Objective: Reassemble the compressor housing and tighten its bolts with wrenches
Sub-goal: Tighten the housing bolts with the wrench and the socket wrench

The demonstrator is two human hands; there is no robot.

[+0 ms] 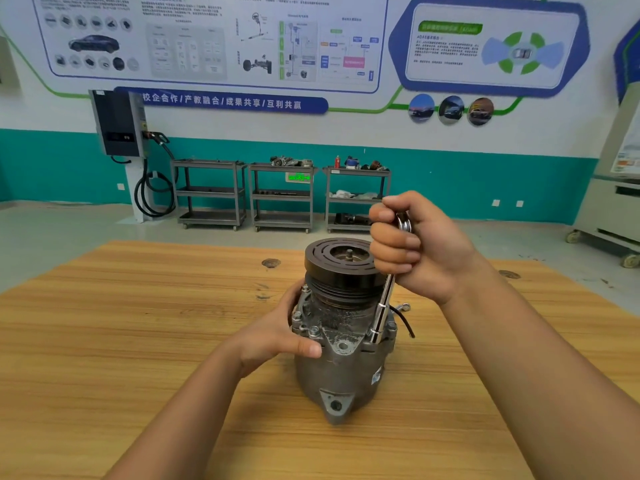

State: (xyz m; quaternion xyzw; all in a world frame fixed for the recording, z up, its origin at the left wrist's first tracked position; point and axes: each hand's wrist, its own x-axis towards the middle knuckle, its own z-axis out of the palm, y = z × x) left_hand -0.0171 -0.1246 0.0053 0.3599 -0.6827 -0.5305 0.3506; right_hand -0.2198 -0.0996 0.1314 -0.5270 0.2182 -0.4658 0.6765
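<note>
A grey metal compressor [341, 368] stands upright on the wooden table [104, 323], its black pulley [337, 263] on top. Bolts [313, 330] sit around the housing flange. My left hand [277, 336] grips the left side of the housing, thumb lying across the front. My right hand [415, 244] is curled round a chrome wrench [382, 308] held almost upright. The wrench's lower end sits on a bolt at the right front of the flange. Its upper ring end shows between my fingers.
A black wire [403, 320] and a small metal part [403, 307] lie behind the compressor on the right. Knots mark the table. Beyond the table, three grey shelf carts [282, 195] stand against the teal wall, with a wall charger at the left.
</note>
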